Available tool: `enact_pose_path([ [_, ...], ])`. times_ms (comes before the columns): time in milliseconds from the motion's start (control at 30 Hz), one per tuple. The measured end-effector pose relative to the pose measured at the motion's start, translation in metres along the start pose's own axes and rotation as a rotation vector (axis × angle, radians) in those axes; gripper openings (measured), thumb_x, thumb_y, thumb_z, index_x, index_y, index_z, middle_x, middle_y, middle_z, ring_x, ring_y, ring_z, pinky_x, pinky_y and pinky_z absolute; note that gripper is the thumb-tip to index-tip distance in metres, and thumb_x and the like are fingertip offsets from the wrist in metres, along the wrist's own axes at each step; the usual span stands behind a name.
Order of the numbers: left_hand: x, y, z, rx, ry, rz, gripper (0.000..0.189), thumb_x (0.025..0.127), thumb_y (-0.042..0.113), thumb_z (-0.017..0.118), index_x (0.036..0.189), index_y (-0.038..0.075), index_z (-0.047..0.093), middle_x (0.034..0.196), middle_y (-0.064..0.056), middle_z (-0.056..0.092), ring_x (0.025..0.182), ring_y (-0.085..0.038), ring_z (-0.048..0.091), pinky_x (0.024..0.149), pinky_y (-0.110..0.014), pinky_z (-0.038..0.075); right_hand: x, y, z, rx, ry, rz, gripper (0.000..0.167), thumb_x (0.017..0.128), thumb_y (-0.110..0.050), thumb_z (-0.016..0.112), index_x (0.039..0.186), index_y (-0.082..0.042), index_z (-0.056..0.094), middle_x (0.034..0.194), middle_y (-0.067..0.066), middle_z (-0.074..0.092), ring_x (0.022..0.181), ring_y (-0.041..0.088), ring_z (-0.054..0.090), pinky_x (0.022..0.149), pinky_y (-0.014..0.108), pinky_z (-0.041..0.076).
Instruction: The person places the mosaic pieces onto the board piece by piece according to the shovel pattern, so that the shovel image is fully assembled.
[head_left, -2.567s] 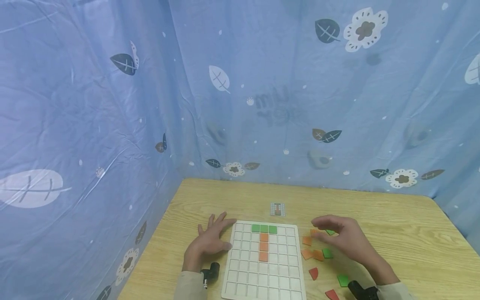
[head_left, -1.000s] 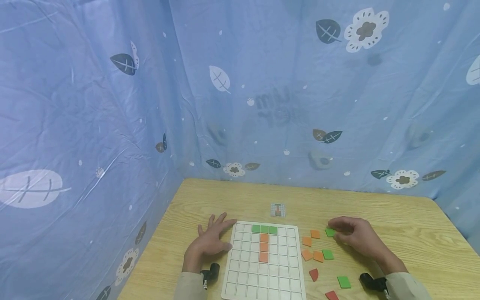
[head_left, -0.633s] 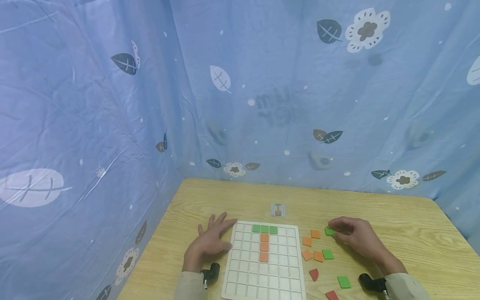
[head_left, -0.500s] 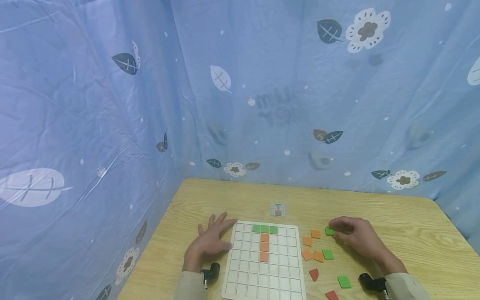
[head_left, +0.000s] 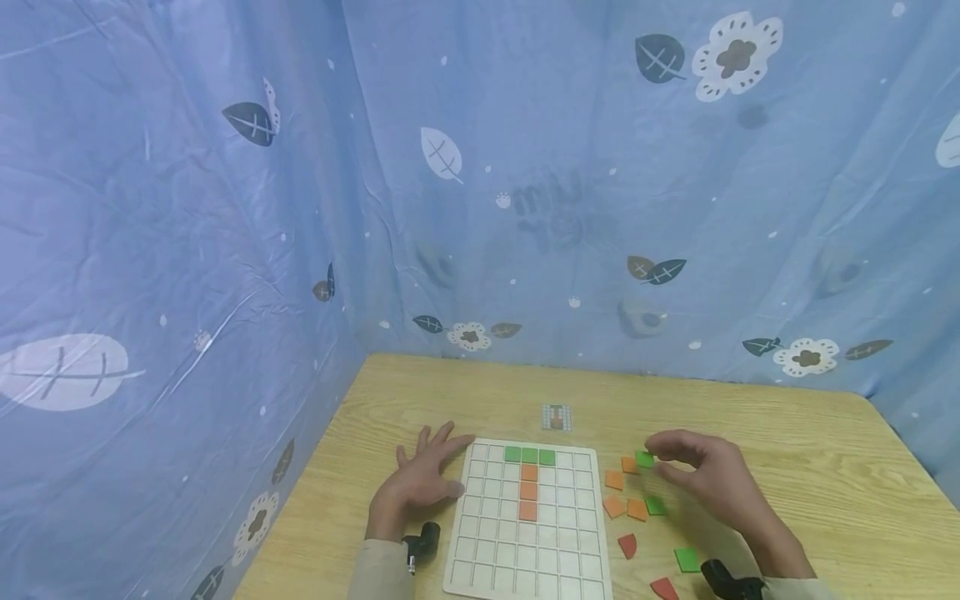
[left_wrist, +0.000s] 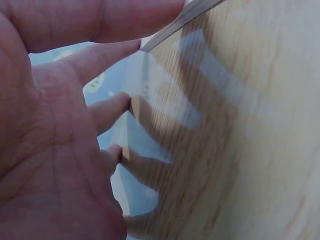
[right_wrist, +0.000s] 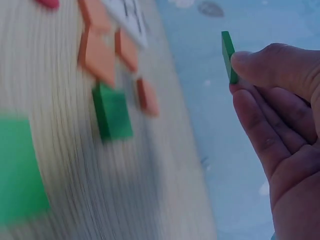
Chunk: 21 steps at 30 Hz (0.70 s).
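Off the right edge of the board [head_left: 487, 533], over the desk [head_left: 817, 450], pinched a green tile [head_left: 645, 459] between thumb and fingertips of the right hand [head_left: 705, 475], near loose orange tiles [head_left: 614, 480], and, at the board's far-left corner, rested the left hand [head_left: 420, 483] with fingers released and spread and thumb against the left edge.
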<state>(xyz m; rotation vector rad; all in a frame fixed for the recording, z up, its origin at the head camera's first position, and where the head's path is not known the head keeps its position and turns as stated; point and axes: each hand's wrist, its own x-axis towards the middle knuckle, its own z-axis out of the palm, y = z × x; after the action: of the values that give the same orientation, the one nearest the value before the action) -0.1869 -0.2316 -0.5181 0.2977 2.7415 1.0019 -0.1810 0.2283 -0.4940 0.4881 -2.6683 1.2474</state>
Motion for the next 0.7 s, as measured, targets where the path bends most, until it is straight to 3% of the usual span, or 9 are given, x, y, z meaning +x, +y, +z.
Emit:
enact_pose_path([
  [233, 0.001, 0.000, -0.001, -0.004, 0.004, 0.004, 0.081, 0.085, 0.015, 0.085, 0.161, 0.023, 0.056, 0.181, -0.020, 0.024, 0.167, -0.058, 0.000, 0.119, -0.091, -0.012, -0.011, -0.029, 0.014, 0.060, 0.021, -0.007, 0.025, 0.091, -0.013, 0.088, 0.114, -0.020, 0.082, 0.112, -0.006, 0.083, 0.105, -0.001, 0.076, 0.087, 0.023, 0.065],
  [467, 0.000, -0.001, 0.000, -0.010, 0.004, 0.012, 0.083, 0.085, 0.014, 0.084, 0.162, 0.022, 0.055, 0.182, -0.020, 0.023, 0.167, -0.058, -0.001, 0.118, -0.091, -0.014, -0.015, -0.046, 0.031, 0.067, 0.043, -0.038, 0.028, 0.089, -0.011, 0.090, 0.114, -0.018, 0.083, 0.108, -0.009, 0.083, 0.100, 0.002, 0.078, 0.087, 0.028, 0.066],
  [700, 0.000, -0.002, 0.000, -0.019, 0.001, 0.009, 0.082, 0.085, 0.015, 0.085, 0.161, 0.023, 0.056, 0.182, -0.019, 0.023, 0.167, -0.058, -0.001, 0.118, -0.091, -0.015, -0.016, -0.063, 0.046, 0.126, 0.022, 0.020, 0.027, 0.089, -0.011, 0.090, 0.113, -0.019, 0.083, 0.111, -0.009, 0.083, 0.101, 0.003, 0.077, 0.090, 0.030, 0.066],
])
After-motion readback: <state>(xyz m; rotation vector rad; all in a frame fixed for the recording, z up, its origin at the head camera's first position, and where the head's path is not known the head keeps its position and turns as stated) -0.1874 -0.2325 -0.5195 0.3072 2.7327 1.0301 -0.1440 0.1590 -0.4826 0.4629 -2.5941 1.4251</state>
